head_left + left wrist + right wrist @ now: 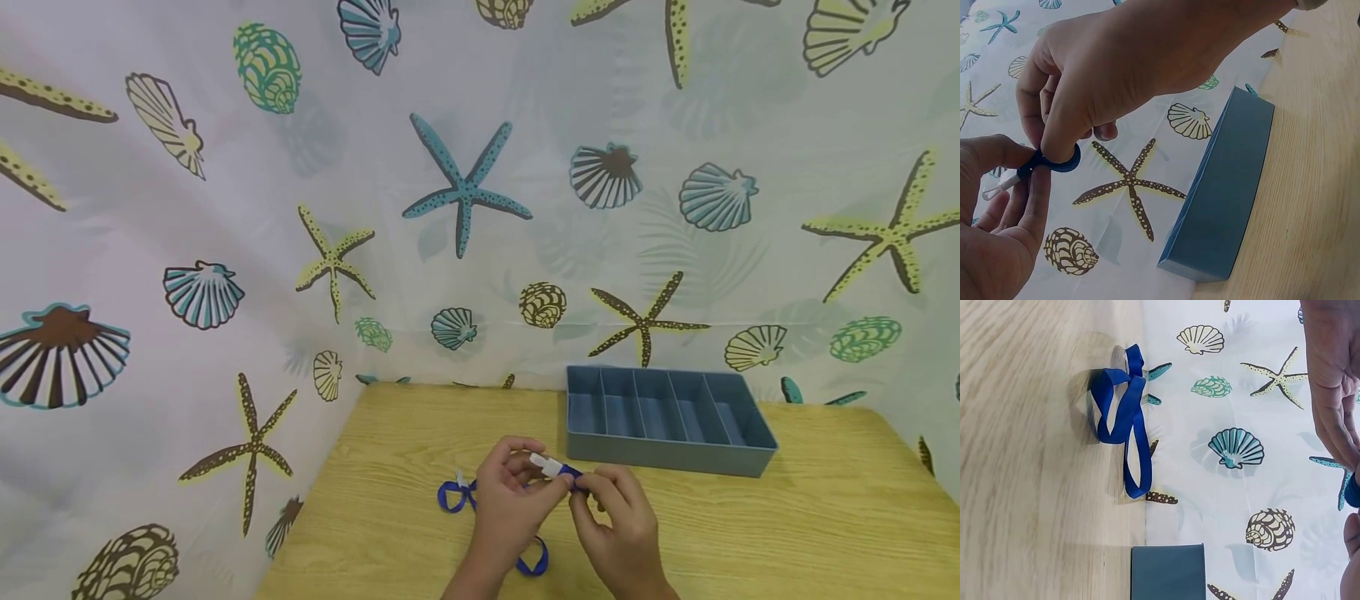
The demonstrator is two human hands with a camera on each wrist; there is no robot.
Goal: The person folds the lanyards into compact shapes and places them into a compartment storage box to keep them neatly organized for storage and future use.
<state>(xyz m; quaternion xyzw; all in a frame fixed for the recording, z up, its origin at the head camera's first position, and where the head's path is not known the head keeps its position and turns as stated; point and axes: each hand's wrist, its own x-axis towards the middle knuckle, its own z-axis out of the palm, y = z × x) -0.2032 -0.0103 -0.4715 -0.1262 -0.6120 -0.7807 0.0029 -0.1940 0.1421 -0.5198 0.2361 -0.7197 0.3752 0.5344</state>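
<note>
A blue lanyard (572, 474) is held up between both hands over the table, its white plastic clip (546, 464) pointing up and left. My left hand (512, 500) pinches it near the clip with thumb and fingers. From the other side, my right hand (619, 518) pinches the blue strap, which is folded into a small loop (1071, 161) in the left wrist view. Beneath the hands, blue ribbon (451, 498) lies on the table in loose loops, partly hidden by the left hand and wrist; another white piece (461, 478) shows beside it.
A blue-grey tray (667, 451) with several narrow compartments stands behind the right hand, toward the table's back edge. The wood-grain table (832, 517) meets a white curtain (525, 83) printed with shells and starfish at the back and left.
</note>
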